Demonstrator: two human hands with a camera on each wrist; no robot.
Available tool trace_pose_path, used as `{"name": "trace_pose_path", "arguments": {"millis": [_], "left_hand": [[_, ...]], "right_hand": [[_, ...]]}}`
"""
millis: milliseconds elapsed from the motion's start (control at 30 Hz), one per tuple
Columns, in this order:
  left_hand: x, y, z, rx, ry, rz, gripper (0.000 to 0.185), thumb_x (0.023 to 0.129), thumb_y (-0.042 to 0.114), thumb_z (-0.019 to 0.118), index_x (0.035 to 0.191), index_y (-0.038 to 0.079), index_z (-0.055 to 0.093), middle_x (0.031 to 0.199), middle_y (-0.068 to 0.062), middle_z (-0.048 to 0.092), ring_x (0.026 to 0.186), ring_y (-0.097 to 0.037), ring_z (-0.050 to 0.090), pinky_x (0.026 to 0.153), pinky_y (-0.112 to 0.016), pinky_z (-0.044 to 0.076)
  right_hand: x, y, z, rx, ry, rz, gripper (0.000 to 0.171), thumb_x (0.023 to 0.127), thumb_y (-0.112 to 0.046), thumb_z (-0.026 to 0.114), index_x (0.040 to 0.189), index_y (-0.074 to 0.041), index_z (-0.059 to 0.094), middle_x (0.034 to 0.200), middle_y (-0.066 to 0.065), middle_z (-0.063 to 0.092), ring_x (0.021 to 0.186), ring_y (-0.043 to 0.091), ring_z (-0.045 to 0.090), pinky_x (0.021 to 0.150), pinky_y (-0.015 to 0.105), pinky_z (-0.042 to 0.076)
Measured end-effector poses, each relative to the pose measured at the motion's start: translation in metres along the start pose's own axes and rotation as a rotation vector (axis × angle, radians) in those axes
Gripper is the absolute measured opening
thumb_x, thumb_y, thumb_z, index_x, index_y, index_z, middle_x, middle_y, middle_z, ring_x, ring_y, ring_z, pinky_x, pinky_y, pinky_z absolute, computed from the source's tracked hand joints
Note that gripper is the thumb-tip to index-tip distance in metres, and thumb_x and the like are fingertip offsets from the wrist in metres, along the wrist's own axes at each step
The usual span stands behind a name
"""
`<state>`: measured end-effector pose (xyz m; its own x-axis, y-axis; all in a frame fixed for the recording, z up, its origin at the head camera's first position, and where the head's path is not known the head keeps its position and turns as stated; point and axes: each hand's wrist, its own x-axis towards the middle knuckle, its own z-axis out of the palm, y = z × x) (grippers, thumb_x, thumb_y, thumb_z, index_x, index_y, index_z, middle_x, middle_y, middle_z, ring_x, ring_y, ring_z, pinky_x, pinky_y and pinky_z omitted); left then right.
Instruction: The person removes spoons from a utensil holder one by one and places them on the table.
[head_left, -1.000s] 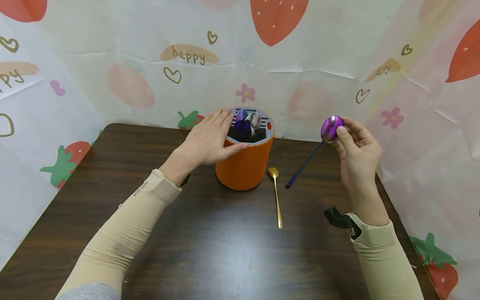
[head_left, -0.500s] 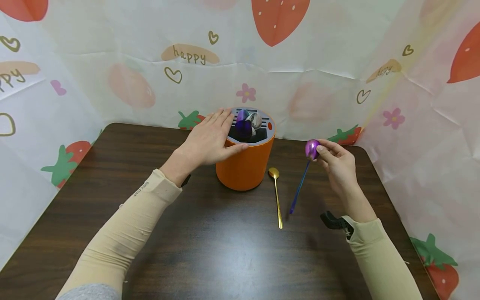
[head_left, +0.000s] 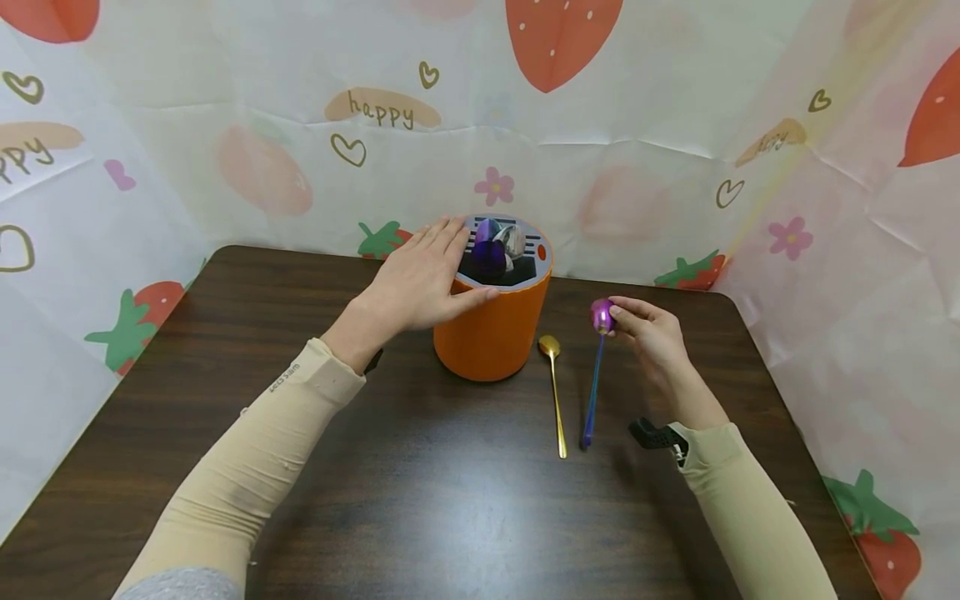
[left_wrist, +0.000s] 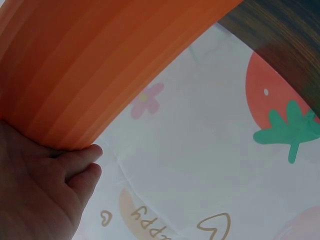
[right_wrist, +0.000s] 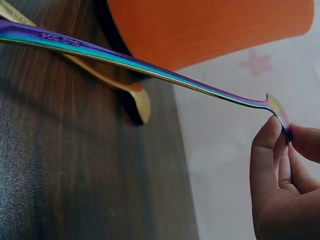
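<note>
My right hand pinches the purple bowl of an iridescent spoon; its blue handle slants down to the dark table, tip near the surface. In the right wrist view the fingers pinch the spoon by its bowl. A gold spoon lies on the table just left of it, also seen as the gold spoon. My left hand rests flat against the rim and side of an orange holder that has several spoons standing in it. The orange holder fills the left wrist view.
A strawberry-print cloth walls in the table at the back and both sides. The table's right edge runs close to my right forearm. Bare dark wood spreads in front of the holder.
My right hand has come down and leftward with the iridescent spoon, bringing it nearly parallel beside the gold spoon. The left hand and the holder have stayed put.
</note>
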<state>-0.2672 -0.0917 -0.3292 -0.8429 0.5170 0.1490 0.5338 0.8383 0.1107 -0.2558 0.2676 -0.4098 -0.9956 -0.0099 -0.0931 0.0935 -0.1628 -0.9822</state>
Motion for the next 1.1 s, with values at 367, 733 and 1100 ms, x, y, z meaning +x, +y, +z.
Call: {"name": "trace_pose_path", "arguments": {"millis": [367,733,1100], "left_hand": [[0.000,0.000,0.001,-0.001,-0.005,0.000,0.107,0.097,0.081,0.033,0.165,0.000,0.019,0.174,-0.015,0.012,0.160,-0.034,0.010,0.130,-0.046,0.010],[0.000,-0.001,0.001,0.000,-0.007,-0.002,0.106,0.097,0.081,0.034,0.165,0.001,0.019,0.173,-0.016,0.012,0.160,-0.034,0.010,0.130,-0.046,0.009],[0.000,-0.001,0.001,-0.004,0.006,0.003,0.105,0.098,0.079,0.036,0.165,0.000,0.021,0.173,-0.017,0.014,0.160,-0.035,0.012,0.130,-0.046,0.010]], "right_hand": [[0.016,0.021,-0.003,-0.053,-0.004,0.066,0.040,0.103,-0.005,0.064,0.137,0.013,0.056,0.099,-0.001,0.073,0.085,0.008,0.071,0.081,0.024,0.060],[0.033,0.044,-0.009,-0.060,-0.006,0.124,0.025,0.102,-0.004,0.065,0.125,0.007,0.067,0.090,-0.002,0.074,0.078,0.007,0.071,0.077,0.020,0.060],[0.041,0.059,-0.008,-0.077,-0.034,0.167,0.033,0.103,0.001,0.061,0.131,0.018,0.058,0.091,0.000,0.071,0.082,0.007,0.071,0.080,0.022,0.061]]}}
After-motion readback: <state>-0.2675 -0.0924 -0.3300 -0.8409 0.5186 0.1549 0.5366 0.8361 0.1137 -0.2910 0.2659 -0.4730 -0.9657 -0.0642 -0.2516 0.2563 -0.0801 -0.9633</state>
